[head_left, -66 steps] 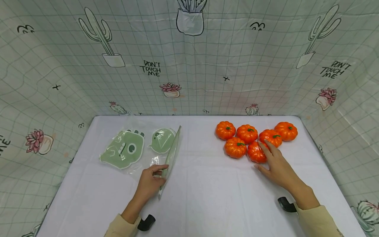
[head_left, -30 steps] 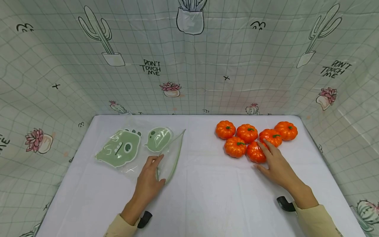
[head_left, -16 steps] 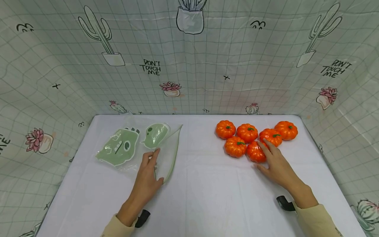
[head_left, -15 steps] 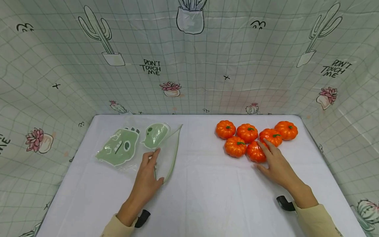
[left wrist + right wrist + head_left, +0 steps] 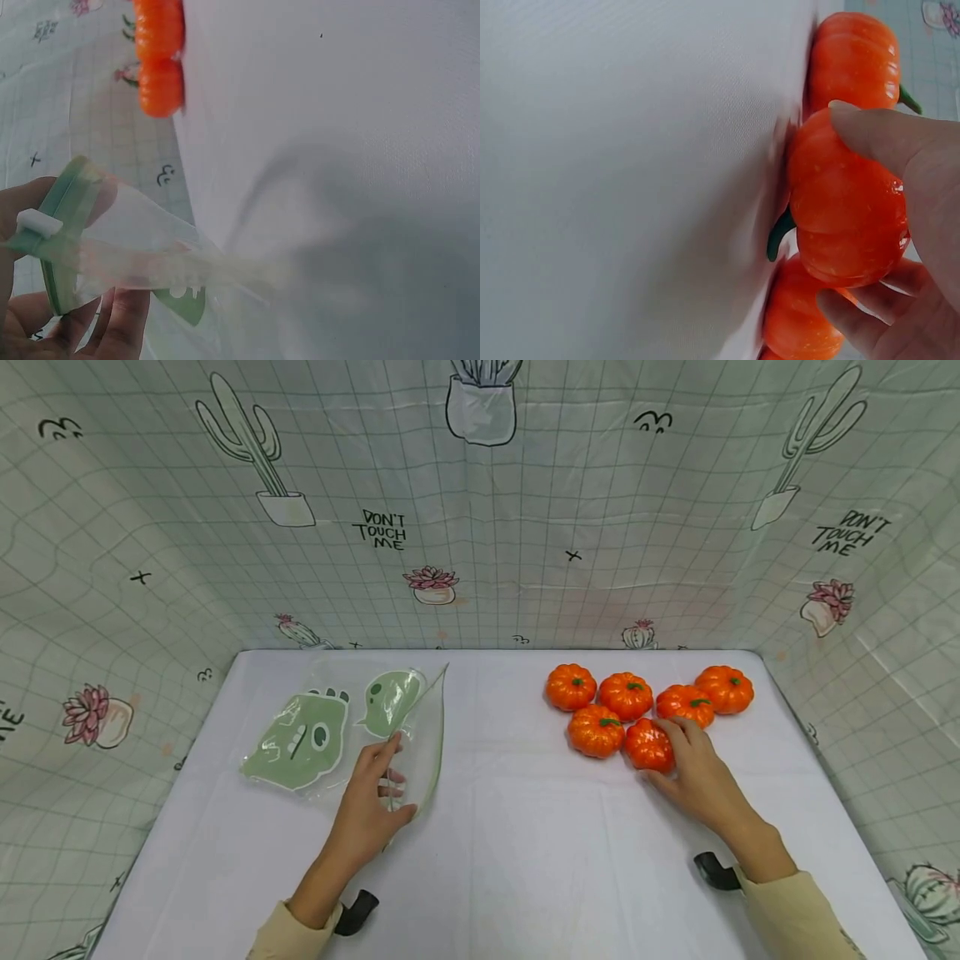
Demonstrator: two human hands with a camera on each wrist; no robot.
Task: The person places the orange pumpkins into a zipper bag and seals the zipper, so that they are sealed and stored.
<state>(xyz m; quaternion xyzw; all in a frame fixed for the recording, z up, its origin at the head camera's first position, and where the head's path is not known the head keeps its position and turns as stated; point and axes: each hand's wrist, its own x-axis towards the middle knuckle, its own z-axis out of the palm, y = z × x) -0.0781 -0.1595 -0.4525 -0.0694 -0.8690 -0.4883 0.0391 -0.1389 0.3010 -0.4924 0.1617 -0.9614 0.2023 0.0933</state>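
Observation:
Several orange toy pumpkins lie in a cluster at the table's back right. My right hand [image 5: 686,762] grips the front one [image 5: 647,744], thumb and fingers curled round it [image 5: 847,217]; two more pumpkins [image 5: 853,56] touch it. At the left lies a clear zip bag [image 5: 315,739] printed with green cartoon shapes. My left hand [image 5: 369,793] pinches its green zip edge [image 5: 66,225] beside the white slider [image 5: 37,223] and holds that edge raised, so the mouth [image 5: 427,735] gapes toward the pumpkins.
The white table [image 5: 510,860] is walled at the back and on both sides by a cactus-print cloth [image 5: 480,527]. Black wrist mounts [image 5: 354,913] [image 5: 715,871] sit at my cuffs. Bare tabletop lies between the bag and the pumpkins.
My right hand's fingers, which lay straight over the pumpkins, have curled round the front one. My left hand has shifted its hold on the bag's edge and drawn it slightly left.

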